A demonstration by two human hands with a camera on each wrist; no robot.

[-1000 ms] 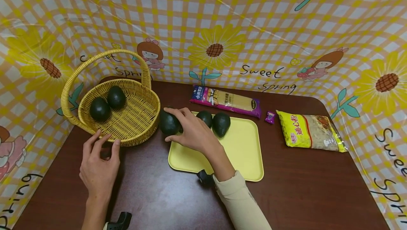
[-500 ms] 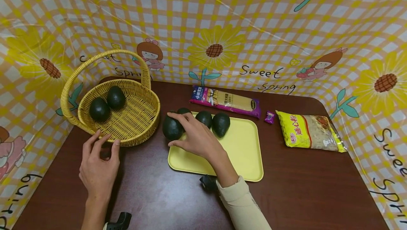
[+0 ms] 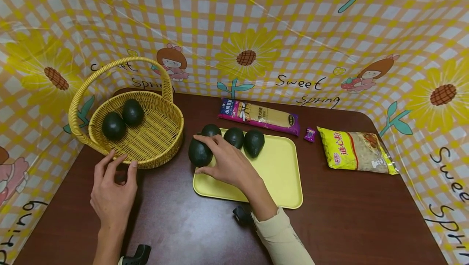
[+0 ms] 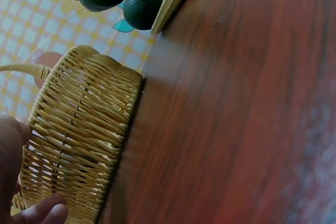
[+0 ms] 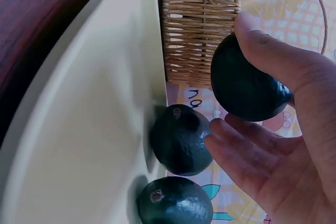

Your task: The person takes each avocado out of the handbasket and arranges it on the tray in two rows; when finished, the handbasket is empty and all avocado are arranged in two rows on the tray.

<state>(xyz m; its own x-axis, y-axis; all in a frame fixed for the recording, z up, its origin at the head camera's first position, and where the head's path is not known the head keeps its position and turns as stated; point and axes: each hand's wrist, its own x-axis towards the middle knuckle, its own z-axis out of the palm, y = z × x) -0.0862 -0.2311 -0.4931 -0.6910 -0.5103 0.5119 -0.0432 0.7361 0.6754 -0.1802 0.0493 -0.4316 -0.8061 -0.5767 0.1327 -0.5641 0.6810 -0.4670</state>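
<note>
Nearer and slightly right, your right hand (image 3: 230,162) has moved the avocado (image 3: 199,154), gripped between thumb and fingers by the tray's (image 3: 276,179) left edge: dark green, smooth, rounded. Your left hand's (image 3: 114,193) relaxed fingers touch the basket's (image 3: 158,160) near rim.

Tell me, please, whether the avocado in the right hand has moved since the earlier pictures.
Yes: in the head view, the avocado in the right hand has shifted right and toward the picture's bottom, away from the basket.
</note>
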